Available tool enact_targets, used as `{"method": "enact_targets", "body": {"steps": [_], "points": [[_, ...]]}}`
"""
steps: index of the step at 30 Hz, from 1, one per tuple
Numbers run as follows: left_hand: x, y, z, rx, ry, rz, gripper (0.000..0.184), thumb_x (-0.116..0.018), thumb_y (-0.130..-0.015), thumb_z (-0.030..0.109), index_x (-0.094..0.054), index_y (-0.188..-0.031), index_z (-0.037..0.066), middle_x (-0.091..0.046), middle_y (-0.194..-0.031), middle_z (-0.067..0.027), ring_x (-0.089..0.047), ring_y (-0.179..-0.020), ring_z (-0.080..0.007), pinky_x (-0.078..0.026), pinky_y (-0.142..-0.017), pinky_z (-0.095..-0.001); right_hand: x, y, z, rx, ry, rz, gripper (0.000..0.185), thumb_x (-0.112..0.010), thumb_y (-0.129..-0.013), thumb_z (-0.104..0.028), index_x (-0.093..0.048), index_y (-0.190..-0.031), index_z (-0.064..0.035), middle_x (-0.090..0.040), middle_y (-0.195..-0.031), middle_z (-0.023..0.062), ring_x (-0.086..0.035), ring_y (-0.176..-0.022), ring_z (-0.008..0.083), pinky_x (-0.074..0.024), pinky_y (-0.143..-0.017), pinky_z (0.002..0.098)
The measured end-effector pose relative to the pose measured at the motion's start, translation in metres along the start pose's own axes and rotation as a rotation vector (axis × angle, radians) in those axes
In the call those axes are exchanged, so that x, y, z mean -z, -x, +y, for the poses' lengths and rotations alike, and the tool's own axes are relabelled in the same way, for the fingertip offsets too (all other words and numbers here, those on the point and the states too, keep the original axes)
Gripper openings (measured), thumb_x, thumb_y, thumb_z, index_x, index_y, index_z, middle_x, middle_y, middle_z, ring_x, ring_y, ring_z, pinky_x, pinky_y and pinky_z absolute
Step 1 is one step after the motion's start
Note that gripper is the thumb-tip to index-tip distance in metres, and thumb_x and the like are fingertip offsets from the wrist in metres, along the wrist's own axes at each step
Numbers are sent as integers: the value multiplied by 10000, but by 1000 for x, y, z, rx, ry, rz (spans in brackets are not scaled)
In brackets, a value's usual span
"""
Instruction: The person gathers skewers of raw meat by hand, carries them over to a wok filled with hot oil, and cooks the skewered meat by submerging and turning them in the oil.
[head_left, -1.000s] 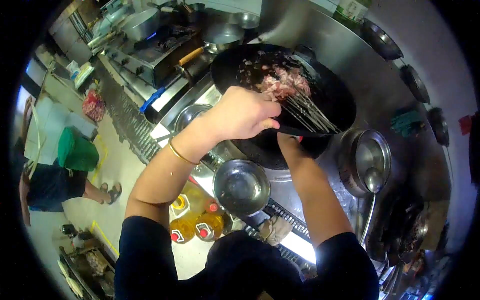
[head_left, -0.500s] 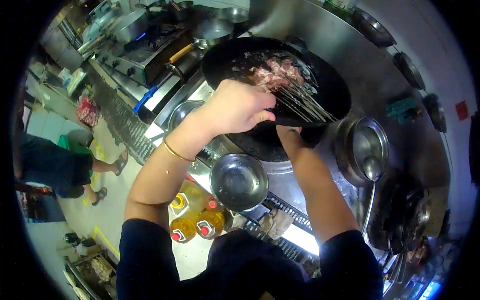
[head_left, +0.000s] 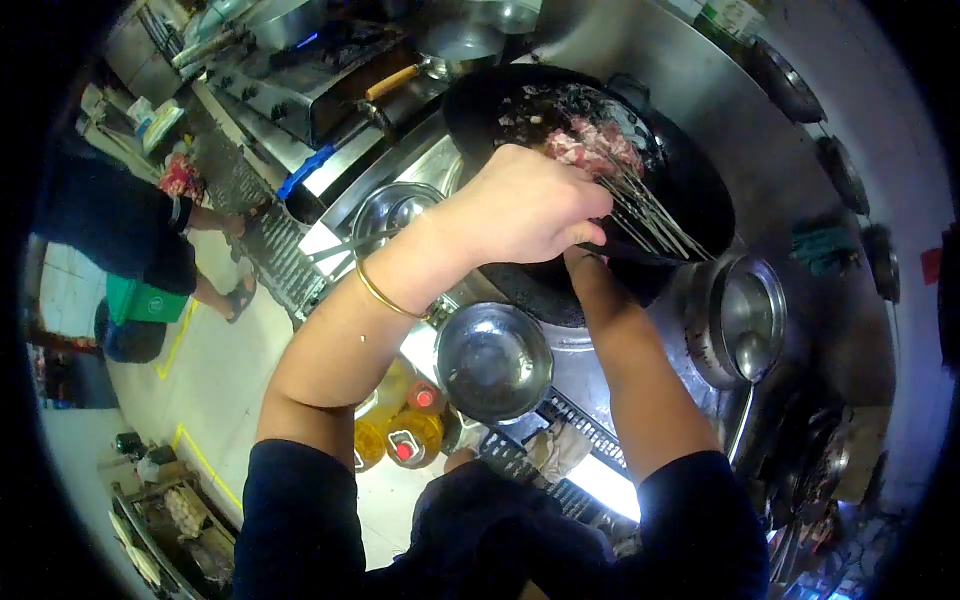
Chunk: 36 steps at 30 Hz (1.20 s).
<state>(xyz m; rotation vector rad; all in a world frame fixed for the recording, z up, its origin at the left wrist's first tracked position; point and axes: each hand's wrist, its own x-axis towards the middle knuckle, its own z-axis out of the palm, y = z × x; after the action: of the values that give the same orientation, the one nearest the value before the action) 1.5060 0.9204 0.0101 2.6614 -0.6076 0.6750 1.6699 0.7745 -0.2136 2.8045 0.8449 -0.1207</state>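
The black wok (head_left: pixel 695 165), above the stove (head_left: pixel 575 362), should be heavy and stiff, its rim maybe slippery; soft meat (head_left: pixel 600 148) lies near the middle, thin skewers (head_left: pixel 655 222) toward its near right edge. My left grip (head_left: pixel 545 205) seems closed on the near edge, a good hold; my right wrist (head_left: pixel 590 275) is below, its grip I cannot tell

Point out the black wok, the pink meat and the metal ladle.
Black wok (head_left: pixel 692 168): head view, bare inner wall.
Pink meat (head_left: pixel 598 148): head view, middle of the pile.
Metal ladle (head_left: pixel 752 354): head view, its bowl.
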Motion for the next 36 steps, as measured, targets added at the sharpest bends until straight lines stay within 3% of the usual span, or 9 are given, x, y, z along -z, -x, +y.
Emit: {"method": "enact_targets", "body": {"steps": [16, 20, 21, 22, 24, 26, 30, 36], "points": [[-4, 6, 2, 22, 17, -7, 224, -634, -781, 327, -576, -780, 111, -584, -726, -66, -607, -696, -287, -460, -547, -408, 14, 9, 6, 46, 29, 31, 292, -454, -876, -164, -656, -1077, -99, -590, -1192, 151, -608, -1030, 318, -512, -815, 446], [-13, 17, 9, 30, 23, -39, 222, -636, -777, 319, -574, -777, 105, -575, -717, -65, -607, -693, -285, -459, -549, -407, 37, 108, 59, 104, 47, 121, 295, -452, -876, -162, -657, -1079, -101, -588, -1197, 151, -607, -1034, 317, -511, -818, 447], [-18, 22, 13, 19, 18, -15, 224, -640, -774, 314, -571, -774, 102, -562, -700, -68, -605, -686, -281, -460, -547, -401, 78, 156, 70, 148, 9, -30, 336, -461, -864, -145, -592, -1166, -78, -602, -1150, 157, -618, -984, 322, -505, -823, 461], [-25, 29, 14, 22, 35, -29, 221, -643, -772, 316, -572, -767, 107, -554, -688, -66, -601, -671, -275, -463, -546, -394, 93, 180, 78, -35, 53, -390, 398, -491, -850, -172, -517, -1234, -71, -608, -1109, 172, -622, -935, 343, -509, -787, 465], [-34, 39, 20, 29, 36, -57, 222, -643, -774, 319, -565, -752, 112, -547, -675, -58, -597, -658, -269, -464, -542, -388, 89, 256, 100, -114, -228, -97, 446, -537, -837, -229, -493, -1248, -59, -615, -1065, 193, -632, -895, 354, -516, -748, 450], [-42, 45, 26, 34, 15, -61, 220, -645, -771, 311, -562, -738, 110, -550, -675, -52, -598, -660, -266, -467, -544, -385, 55, 323, 127, -143, -349, -25, 528, -580, -816, -261, -454, -1284, -50, -613, -1051, 216, -637, -869, 367, -511, -743, 452], [-54, 54, 37, 30, -37, -84, 214, -642, -771, 296, -555, -729, 105, -559, -685, -51, -601, -672, -264, -470, -549, -379, 4, 422, 148, -421, -624, -119, 533, -562, -822, -220, -428, -1300, -24, -611, -1031, 252, -626, -869, 399, -494, -750, 472], [-82, 76, 50, 18, -121, -131, 212, -644, -769, 307, -565, -733, 114, -557, -664, -63, -593, -630, -265, -474, -555, -381, -13, 493, 145, -475, -856, 34, 435, -536, -836, -176, -480, -1231, -1, -609, -993, 258, -621, -864, 408, -488, -741, 465]]}}
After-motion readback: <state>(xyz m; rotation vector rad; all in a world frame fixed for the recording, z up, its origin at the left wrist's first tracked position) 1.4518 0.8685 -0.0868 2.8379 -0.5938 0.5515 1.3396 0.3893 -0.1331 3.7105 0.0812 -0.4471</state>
